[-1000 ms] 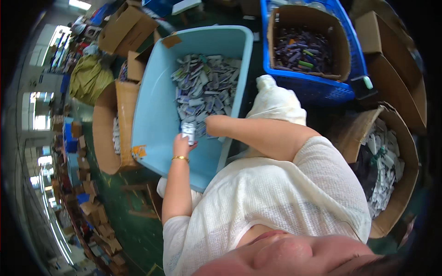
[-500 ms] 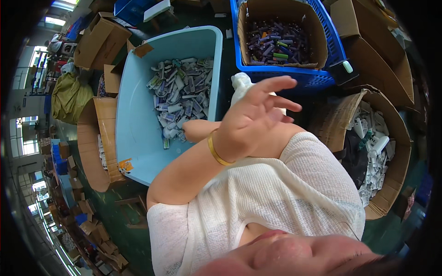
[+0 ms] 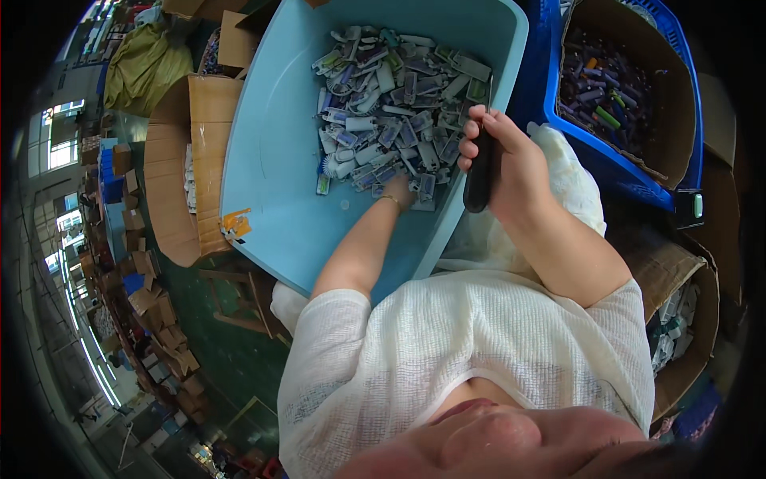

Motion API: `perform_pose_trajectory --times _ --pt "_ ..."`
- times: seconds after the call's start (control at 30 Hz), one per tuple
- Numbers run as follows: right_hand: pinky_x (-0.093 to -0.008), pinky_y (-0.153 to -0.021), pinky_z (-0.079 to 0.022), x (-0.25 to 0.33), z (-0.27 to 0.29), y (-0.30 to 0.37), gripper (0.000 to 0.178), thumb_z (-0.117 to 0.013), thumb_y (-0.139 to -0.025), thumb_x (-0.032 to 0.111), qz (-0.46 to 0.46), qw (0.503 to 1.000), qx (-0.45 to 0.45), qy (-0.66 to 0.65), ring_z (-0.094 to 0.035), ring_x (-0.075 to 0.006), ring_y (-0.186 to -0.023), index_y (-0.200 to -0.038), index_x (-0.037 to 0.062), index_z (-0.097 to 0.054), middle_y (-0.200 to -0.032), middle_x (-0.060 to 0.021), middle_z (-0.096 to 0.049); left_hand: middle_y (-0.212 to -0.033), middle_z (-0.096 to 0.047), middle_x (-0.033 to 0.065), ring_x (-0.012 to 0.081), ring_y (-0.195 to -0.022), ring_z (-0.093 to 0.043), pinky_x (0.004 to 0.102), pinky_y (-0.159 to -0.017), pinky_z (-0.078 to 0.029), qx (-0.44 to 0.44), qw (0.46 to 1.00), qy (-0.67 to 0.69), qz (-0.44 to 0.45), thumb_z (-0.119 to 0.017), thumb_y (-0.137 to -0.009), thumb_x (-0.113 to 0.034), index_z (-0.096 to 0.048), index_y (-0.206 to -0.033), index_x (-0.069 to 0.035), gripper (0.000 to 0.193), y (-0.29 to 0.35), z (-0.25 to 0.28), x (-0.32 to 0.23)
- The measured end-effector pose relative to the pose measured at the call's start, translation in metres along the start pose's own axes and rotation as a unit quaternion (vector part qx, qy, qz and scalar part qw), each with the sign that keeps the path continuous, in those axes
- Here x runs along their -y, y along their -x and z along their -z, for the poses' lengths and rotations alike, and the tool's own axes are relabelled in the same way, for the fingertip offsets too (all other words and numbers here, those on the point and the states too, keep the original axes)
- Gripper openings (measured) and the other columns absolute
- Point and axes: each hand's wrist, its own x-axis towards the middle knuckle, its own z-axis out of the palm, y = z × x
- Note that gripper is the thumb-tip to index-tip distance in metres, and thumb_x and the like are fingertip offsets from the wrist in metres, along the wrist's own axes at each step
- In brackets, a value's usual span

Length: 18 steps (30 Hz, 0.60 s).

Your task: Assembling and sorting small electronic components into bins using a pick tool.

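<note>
In the blue tub (image 3: 271,160), parts (image 3: 386,132) border the left hand (image 3: 399,192), grip unclear; right fingers (image 3: 469,148) clamp a black-handled tool (image 3: 479,182).

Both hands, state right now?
Left hand: at the pile of small parts in the light-blue tub; fingers hidden, grip can't be told.
Right hand: closed around a black-handled tool.

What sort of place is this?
Probably a workshop or small factory: a light-blue tub holding small plastic-looking parts, a blue crate beside it, and many cardboard boxes along the left.
</note>
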Motion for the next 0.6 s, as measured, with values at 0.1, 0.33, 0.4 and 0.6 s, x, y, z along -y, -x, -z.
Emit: perform_pose_trajectory --times 0.1,0.33,0.4,0.6 --pt "-0.0247 -0.059 -0.038 -0.007 -0.011 0.005 0.013 -0.042 -0.088 0.016 -0.069 0.998 0.005 0.003 -0.044 -0.0118 -0.065 -0.096 0.0070 -0.046 -0.078 -0.0014 -0.046 -0.123 -0.040 0.0194 0.0373 -0.112 -0.044 0.0408 -0.093 -0.039 0.071 0.997 -0.012 0.033 -0.059 -0.073 -0.014 -0.043 -0.120 -0.007 0.050 -0.018 -0.046 0.040" --pt "-0.0266 -0.060 -0.040 -0.011 -0.014 -0.007 0.013 -0.042 -0.086 0.014 -0.145 0.989 -0.023 0.011 -0.046 -0.0134 -0.064 -0.093 0.0047 -0.047 -0.077 -0.0040 -0.049 -0.115 -0.049 0.0205 0.0365 -0.107 -0.047 0.0391 -0.092 -0.040 0.011 0.999 -0.025 0.043 -0.063 -0.067 -0.016 -0.047 -0.115 0.000 0.053 -0.028 -0.097 0.078" --pt "-0.0257 -0.060 -0.038 -0.014 -0.013 -0.012 0.012 -0.042 -0.087 0.016 -0.151 0.988 -0.033 0.029 -0.044 -0.0123 -0.063 -0.093 0.0066 -0.047 -0.077 -0.0024 -0.047 -0.113 -0.051 0.0204 0.0350 -0.104 -0.051 0.0379 -0.090 -0.042 0.059 0.996 0.041 0.061 -0.067 -0.064 -0.019 -0.048 -0.113 0.001 0.056 -0.029 -0.092 0.070" --pt "-0.0253 -0.059 -0.037 -0.026 -0.014 -0.017 0.012 -0.042 -0.088 0.018 -0.164 0.984 -0.042 0.061 -0.043 -0.0115 -0.064 -0.093 0.0082 -0.046 -0.078 -0.0013 -0.046 -0.106 -0.058 0.0182 0.0314 -0.103 -0.053 0.0367 -0.088 -0.044 0.098 0.947 0.272 0.144 -0.070 -0.062 -0.022 -0.052 -0.110 -0.003 0.054 -0.019 -0.102 0.046"
